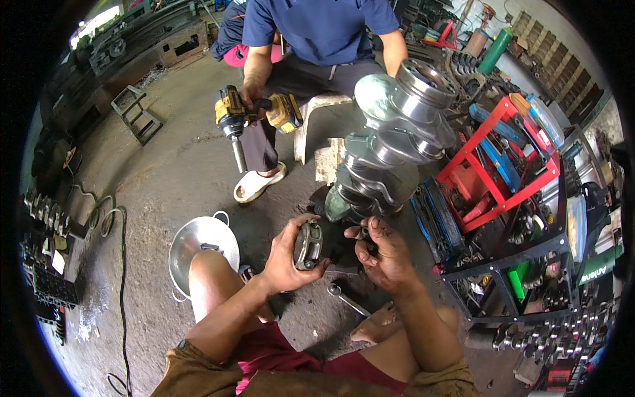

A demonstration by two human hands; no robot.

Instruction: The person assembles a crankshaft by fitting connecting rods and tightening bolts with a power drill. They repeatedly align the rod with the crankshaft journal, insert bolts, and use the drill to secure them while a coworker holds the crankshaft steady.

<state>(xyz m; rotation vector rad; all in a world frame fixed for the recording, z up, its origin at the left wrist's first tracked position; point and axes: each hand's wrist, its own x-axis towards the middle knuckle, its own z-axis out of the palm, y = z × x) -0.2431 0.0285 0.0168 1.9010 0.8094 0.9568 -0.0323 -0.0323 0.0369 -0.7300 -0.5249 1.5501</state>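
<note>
My left hand (284,261) grips a connecting rod cap (309,245), a curved grey metal piece, between the thumb and fingers. My right hand (383,255), its fingertips dark with grease, pinches a small bolt (364,233); the fingers partly cover it. Just beyond both hands a large crankshaft (383,149) stands upright, shiny at its top end. On the ground below my hands lies a ratchet wrench (348,300). Across from me a seated person in a blue shirt holds a yellow and black impact wrench (231,112), its long socket pointing down.
A metal basin (231,248) with small parts inside sits by my left knee. To the right stands a red and black tool cart (509,258) full of tools. A cable (123,284) runs along the floor at left. More crankshafts (549,344) lie at lower right.
</note>
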